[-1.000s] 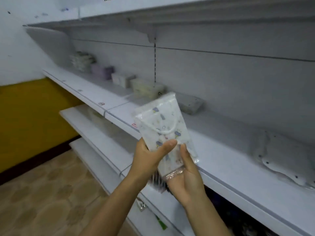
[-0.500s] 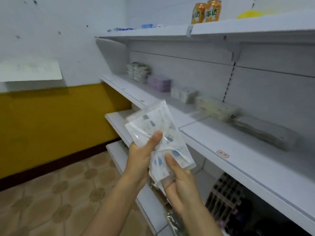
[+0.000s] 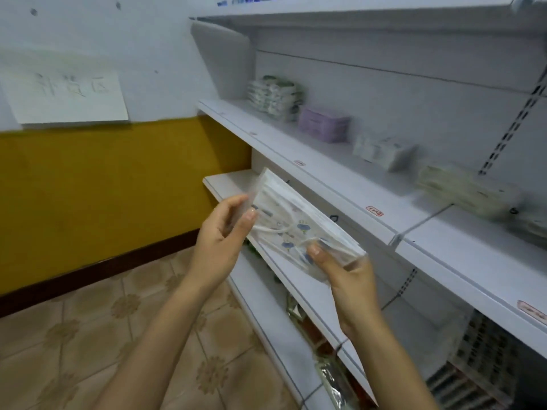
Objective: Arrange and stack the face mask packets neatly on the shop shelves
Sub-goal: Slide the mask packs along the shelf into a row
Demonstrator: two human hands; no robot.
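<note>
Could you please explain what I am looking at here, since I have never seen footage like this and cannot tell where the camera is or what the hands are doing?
There is no machine here: a person wears a wide-angle camera on the head, looking forward and down, so you see their own two bare arms. The left hand and the right hand together hold a clear face mask packet with a small printed pattern, each gripping one end, in front of white shop shelves. On the upper shelf lie other goods in a row: a stack of packets at the far end, a purple box, a white box and a pale flat pack. The held packet is not yet on a shelf. A paper sign hangs on the wall.
</note>
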